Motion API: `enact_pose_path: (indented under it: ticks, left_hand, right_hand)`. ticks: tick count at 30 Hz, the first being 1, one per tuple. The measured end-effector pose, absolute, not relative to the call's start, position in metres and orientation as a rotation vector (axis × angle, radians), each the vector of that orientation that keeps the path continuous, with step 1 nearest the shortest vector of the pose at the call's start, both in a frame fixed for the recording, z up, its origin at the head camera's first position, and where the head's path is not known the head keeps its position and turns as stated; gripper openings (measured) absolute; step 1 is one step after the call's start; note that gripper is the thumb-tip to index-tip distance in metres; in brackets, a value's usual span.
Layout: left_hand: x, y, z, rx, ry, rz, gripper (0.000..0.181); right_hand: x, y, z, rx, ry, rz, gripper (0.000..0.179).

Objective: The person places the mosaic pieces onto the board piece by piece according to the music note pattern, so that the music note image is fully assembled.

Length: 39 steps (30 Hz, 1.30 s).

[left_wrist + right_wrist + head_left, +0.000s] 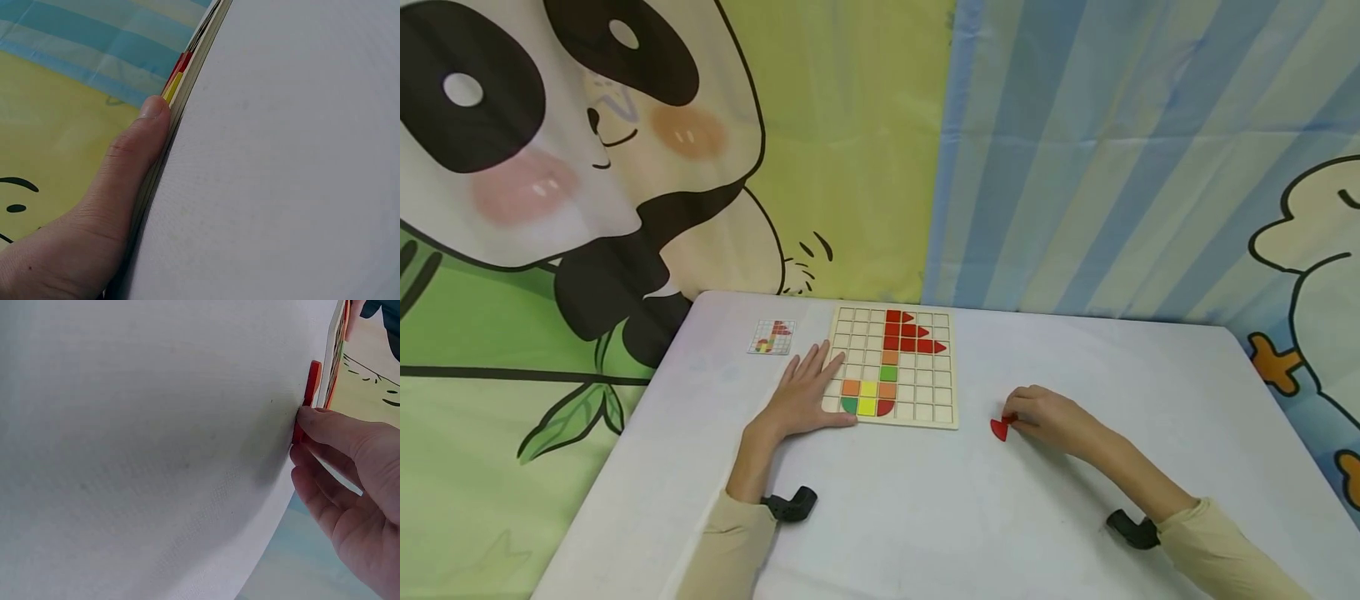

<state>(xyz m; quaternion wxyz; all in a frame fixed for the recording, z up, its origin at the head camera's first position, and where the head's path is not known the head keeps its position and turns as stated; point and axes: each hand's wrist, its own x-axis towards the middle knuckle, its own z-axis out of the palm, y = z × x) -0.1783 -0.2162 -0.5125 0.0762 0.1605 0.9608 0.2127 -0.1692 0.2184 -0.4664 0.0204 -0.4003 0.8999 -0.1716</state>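
A square wooden grid board (pixel 934 392) lies on the table, with red, orange, green and yellow pieces forming a figure on it. My left hand (pixel 805 396) rests with spread, straight fingers over its left edge, the thumb along the front edge. In the left wrist view that thumb (pixel 134 150) touches the board's side. To the right of the board, my right hand (pixel 1048 417) pinches a small red piece (pixel 297 432) between thumb and fingers, mostly covered by them. Just beside it on the table is another red piece (pixel 998 429), quarter-round in outline.
A small pattern card (pixel 772 337) showing a coloured figure on a grid lies left of the board. The white table (pixel 910 508) ends at a printed cloth backdrop (pixel 850 167) behind. Black wrist cameras sit on both forearms.
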Motion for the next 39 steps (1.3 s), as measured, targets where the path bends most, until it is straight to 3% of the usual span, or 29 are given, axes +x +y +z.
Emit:
enact_pose_path:
  ticks: [20,39]
  left_hand:
    - [-0.1777,-0.2151,-0.5130,0.481,2.868,0.643,0.118]
    - [-0.1783,-0.2158,-0.5136,0.469,2.875,0.613,0.119]
  right_hand:
    - [-0.1660,0.2201,-0.4741,-1.154,2.856,-0.490,0.021]
    - [-0.1692,0.2239,-0.4694,-1.281,2.788,-0.485,0.025]
